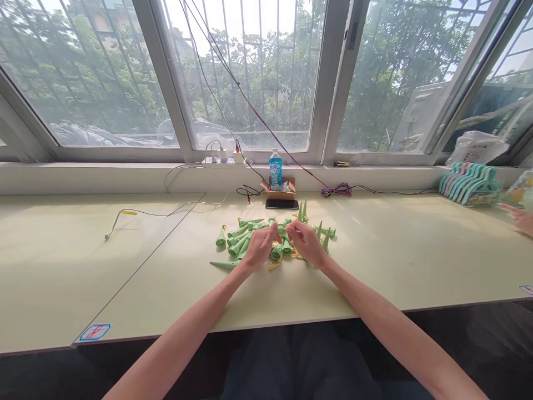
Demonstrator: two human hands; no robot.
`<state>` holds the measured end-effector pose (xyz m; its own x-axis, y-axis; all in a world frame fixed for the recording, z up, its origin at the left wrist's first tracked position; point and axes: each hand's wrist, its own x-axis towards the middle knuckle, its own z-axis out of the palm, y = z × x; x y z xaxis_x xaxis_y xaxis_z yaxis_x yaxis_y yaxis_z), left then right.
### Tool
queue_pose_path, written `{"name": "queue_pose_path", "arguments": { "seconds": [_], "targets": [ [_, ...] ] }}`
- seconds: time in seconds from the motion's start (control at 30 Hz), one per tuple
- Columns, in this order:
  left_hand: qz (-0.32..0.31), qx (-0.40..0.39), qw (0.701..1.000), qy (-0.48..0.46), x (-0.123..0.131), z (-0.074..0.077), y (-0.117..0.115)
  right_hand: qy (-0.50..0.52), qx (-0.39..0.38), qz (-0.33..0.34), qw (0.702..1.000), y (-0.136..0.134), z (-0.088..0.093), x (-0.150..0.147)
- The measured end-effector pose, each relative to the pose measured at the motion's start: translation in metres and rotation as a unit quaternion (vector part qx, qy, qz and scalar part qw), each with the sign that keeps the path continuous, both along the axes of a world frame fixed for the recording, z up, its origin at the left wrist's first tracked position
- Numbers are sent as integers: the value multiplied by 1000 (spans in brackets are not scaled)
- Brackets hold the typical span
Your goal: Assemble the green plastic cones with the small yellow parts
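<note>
A pile of light-green plastic cones [238,244], some lying and some upright, spreads around both hands, with small yellow pieces [275,264] among them. My left hand [261,245] is closed above the pile, thumb on top, at a rounded green plastic piece [281,228]. My right hand [308,242] faces it from the other side, fingers curled in a pinch close to the same piece. Whatever sits inside the right fingers is hidden. Upright cones [326,240] stand just beyond the right hand.
Behind the pile lie a black phone [282,204] and a small cardboard box [280,194], with a blue-labelled bottle [275,171] there. Bundled cable [337,190] runs along the sill. Teal hangers [469,184] stand at right, near another person's hand [519,218]. A thin cable [120,214] lies left.
</note>
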<state>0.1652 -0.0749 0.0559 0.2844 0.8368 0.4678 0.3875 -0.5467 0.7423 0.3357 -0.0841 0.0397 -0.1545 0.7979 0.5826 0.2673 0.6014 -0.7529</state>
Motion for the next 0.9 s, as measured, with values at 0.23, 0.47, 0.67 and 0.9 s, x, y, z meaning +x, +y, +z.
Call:
{"name": "queue_pose_path", "arguments": {
  "seconds": [0.23, 0.47, 0.67, 0.9],
  "targets": [
    [-25, -6, 1000, -7, -2, 0, 3, -1, -6, -9, 1000, 0, 1, 1],
    [-59, 23, 998, -10, -1, 2, 0, -17, -11, -47, 999, 2, 0, 1],
    [-76, 66, 995, -3, 0, 1, 0, -39, -4, -78, 996, 3, 0, 1],
    [-84, 100, 991, 7, -1, -8, 5, -40, -5, -82, 996, 2, -1, 1]
  ]
}}
